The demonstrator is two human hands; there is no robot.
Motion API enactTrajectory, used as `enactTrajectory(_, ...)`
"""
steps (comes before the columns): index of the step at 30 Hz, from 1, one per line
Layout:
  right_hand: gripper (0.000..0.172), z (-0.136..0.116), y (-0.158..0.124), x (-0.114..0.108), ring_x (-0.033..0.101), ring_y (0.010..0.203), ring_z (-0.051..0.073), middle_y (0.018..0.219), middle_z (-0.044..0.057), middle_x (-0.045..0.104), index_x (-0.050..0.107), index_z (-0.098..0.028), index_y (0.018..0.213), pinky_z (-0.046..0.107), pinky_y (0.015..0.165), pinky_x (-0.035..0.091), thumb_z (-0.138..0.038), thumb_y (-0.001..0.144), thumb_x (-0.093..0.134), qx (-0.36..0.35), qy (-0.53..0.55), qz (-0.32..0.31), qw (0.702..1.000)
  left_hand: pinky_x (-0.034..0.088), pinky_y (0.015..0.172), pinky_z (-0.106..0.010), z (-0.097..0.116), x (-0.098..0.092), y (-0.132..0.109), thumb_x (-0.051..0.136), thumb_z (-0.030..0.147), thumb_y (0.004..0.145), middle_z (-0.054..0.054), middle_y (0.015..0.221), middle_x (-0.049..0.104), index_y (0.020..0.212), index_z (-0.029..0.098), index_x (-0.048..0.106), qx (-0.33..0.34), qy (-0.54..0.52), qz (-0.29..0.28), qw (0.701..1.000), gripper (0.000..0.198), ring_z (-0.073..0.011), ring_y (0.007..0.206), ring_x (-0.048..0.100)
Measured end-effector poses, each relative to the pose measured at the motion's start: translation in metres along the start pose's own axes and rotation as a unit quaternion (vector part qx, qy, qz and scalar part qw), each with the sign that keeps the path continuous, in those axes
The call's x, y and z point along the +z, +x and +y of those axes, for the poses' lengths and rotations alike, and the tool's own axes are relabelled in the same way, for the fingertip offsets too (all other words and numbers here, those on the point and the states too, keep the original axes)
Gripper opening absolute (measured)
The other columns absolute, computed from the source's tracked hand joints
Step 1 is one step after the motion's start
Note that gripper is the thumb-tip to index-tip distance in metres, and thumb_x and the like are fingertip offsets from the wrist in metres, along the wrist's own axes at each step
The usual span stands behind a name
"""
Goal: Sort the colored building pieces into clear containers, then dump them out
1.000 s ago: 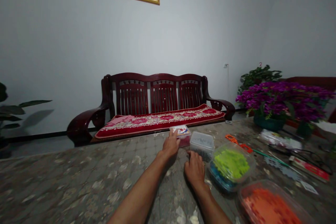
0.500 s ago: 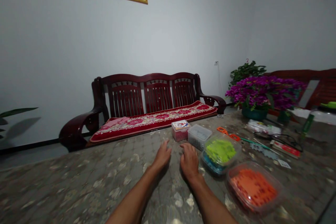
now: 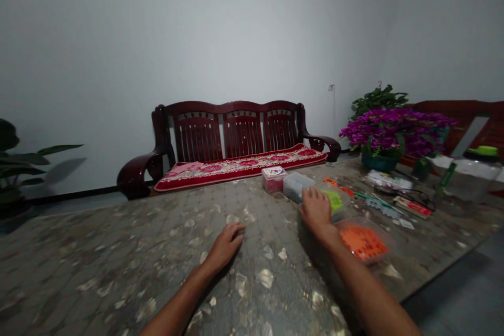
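My left hand rests on the patterned tabletop, its fingers loosely stretched and nothing in them. Over the near-left side of the clear tub of green pieces is my right hand, fingers extended and apart; whether it touches the tub cannot be made out. Part of that tub is hidden behind the hand. Just beyond the fingertips stands a clear box of greyish contents, and left of it a small pink box with a printed lid. A clear tub of orange pieces lies beside my right forearm.
Orange plastic pieces, a grey toothed strip, a red-and-white packet and a black cable lie to the right. Behind them stand a pot of purple flowers and a large jug with a green lid. A wooden bench stands beyond the table.
My right hand has moved right, from the bare tabletop to over the tub of green pieces. My left hand has shifted left and nearer. The view has tilted and turned slightly.
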State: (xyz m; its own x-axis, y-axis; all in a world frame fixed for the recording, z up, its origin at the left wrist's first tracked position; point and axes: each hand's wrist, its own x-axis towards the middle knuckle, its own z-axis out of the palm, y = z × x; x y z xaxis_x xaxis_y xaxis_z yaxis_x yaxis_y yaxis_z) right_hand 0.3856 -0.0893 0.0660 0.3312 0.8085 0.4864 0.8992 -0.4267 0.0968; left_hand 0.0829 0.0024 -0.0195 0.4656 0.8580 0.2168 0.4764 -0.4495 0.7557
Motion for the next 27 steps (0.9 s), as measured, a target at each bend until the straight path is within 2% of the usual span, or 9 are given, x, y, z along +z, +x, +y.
enactTrajectory(5, 0.04, 0.001, -0.003, 0.0, 0.06, 0.114, 0.029, 0.128, 0.022, 0.065, 0.06, -0.008, 0.131, 0.04, 0.096, 0.041, -0.009, 0.095, 0.045, -0.019, -0.033, 0.001, 0.999, 0.04, 0.116, -0.05, -0.013, -0.01, -0.017, 0.055, 0.02, 0.082, -0.015, 0.135, 0.064, 0.111, 0.017, 0.075, -0.016, 0.036, 0.059, 0.997, 0.036, -0.03, 0.13, 0.058)
enactTrajectory(9, 0.039, 0.004, -0.002, -0.003, 0.062, 0.113, 0.03, 0.124, 0.021, 0.068, 0.062, -0.009, 0.13, 0.043, 0.096, 0.044, -0.007, 0.095, 0.043, -0.027, -0.018, 0.014, 0.999, 0.043, 0.113, -0.049, -0.021, -0.011, -0.021, 0.052, 0.022, 0.083, -0.012, 0.132, 0.067, 0.107, 0.019, 0.076, -0.004, 0.044, 0.105, 0.993, 0.034, -0.0275, 0.126, 0.062)
enactTrajectory(12, 0.042, -0.002, -0.006, -0.005, 0.064, 0.115, 0.028, 0.127, 0.019, 0.069, 0.064, -0.013, 0.129, 0.045, 0.103, 0.043, -0.003, 0.093, 0.045, -0.049, 0.036, 0.053, 0.997, 0.045, 0.111, -0.049, -0.022, -0.012, -0.019, 0.051, 0.028, 0.083, -0.01, 0.125, 0.071, 0.104, 0.02, 0.076, 0.0, 0.011, 0.128, 0.992, 0.034, -0.0277, 0.122, 0.064)
enactTrajectory(14, 0.045, -0.018, -0.014, -0.005, 0.063, 0.119, 0.027, 0.131, 0.016, 0.069, 0.064, -0.017, 0.131, 0.046, 0.108, 0.041, -0.003, 0.092, 0.047, -0.097, 0.092, 0.098, 0.986, 0.047, 0.109, -0.05, -0.021, -0.013, -0.019, 0.05, 0.033, 0.083, -0.01, 0.121, 0.073, 0.106, 0.019, 0.075, -0.005, -0.018, 0.14, 0.99, 0.037, -0.0289, 0.119, 0.065)
enactTrajectory(16, 0.046, -0.045, -0.027, -0.002, 0.062, 0.122, 0.025, 0.132, 0.013, 0.069, 0.063, -0.02, 0.134, 0.048, 0.113, 0.039, -0.005, 0.093, 0.049, -0.182, 0.16, 0.146, 0.959, 0.048, 0.109, -0.05, -0.019, -0.016, -0.02, 0.048, 0.039, 0.086, -0.011, 0.121, 0.073, 0.113, 0.018, 0.072, -0.02, -0.048, 0.16, 0.986, 0.042, -0.0294, 0.119, 0.066)
enactTrajectory(19, 0.045, -0.094, -0.05, 0.008, 0.062, 0.123, 0.023, 0.131, 0.01, 0.07, 0.059, -0.023, 0.137, 0.049, 0.116, 0.038, -0.01, 0.095, 0.051, -0.312, 0.238, 0.187, 0.901, 0.046, 0.112, -0.049, -0.015, -0.021, -0.025, 0.044, 0.043, 0.091, -0.012, 0.131, 0.068, 0.126, 0.016, 0.065, -0.025, -0.073, 0.218, 0.973, 0.049, -0.0284, 0.126, 0.062)
enactTrajectory(23, 0.033, -0.147, -0.068, 0.024, 0.064, 0.119, 0.02, 0.124, 0.007, 0.074, 0.061, -0.024, 0.131, 0.047, 0.115, 0.04, -0.02, 0.1, 0.05, -0.426, 0.301, 0.187, 0.832, 0.039, 0.119, -0.049, -0.014, -0.032, -0.033, 0.039, 0.041, 0.097, -0.012, 0.141, 0.062, 0.13, 0.018, 0.062, 0.064, -0.027, 0.267, 0.961, 0.046, -0.027, 0.137, 0.053)
enactTrajectory(25, 0.028, -0.161, -0.069, 0.028, 0.064, 0.119, 0.017, 0.122, 0.005, 0.075, 0.062, -0.025, 0.126, 0.043, 0.114, 0.04, -0.026, 0.101, 0.051, -0.454, 0.323, 0.175, 0.811, 0.036, 0.121, -0.05, -0.016, -0.038, -0.036, 0.038, 0.04, 0.098, -0.009, 0.142, 0.063, 0.127, 0.021, 0.065, 0.117, 0.016, 0.263, 0.957, 0.044, -0.0272, 0.141, 0.048)
enactTrajectory(27, 0.026, -0.167, -0.068, 0.028, 0.064, 0.12, 0.015, 0.122, 0.004, 0.075, 0.063, -0.026, 0.123, 0.038, 0.113, 0.04, -0.03, 0.1, 0.052, -0.471, 0.339, 0.159, 0.798, 0.033, 0.122, -0.052, -0.019, -0.041, -0.036, 0.038, 0.038, 0.099, -0.007, 0.138, 0.066, 0.124, 0.024, 0.068, 0.155, 0.059, 0.236, 0.957, 0.042, -0.0272, 0.143, 0.046)
